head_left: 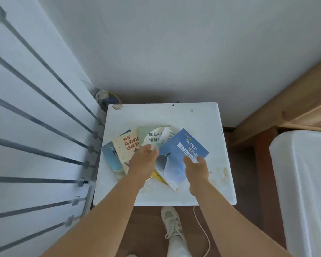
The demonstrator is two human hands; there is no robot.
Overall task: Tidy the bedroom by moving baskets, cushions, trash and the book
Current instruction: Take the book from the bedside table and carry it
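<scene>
Several books lie fanned out on a white bedside table (174,114). On top at the right is a blue book (182,145), turned at an angle with its near edge raised. My right hand (196,169) grips its right side, thumb on the cover. My left hand (143,160) lies flat over the middle of the pile, its fingertips touching the blue book's left corner. Under it are a cream book (126,145), a green book (148,134) and another blue book (109,156). A yellow book (158,178) peeks out beneath.
A small bin (105,97) with trash stands in the corner behind the table. Metal window rails (44,127) run along the left. A white-covered bed (304,173) and wooden headboard (295,101) are on the right. My shoe (171,223) and a cord (202,229) are on the wooden floor.
</scene>
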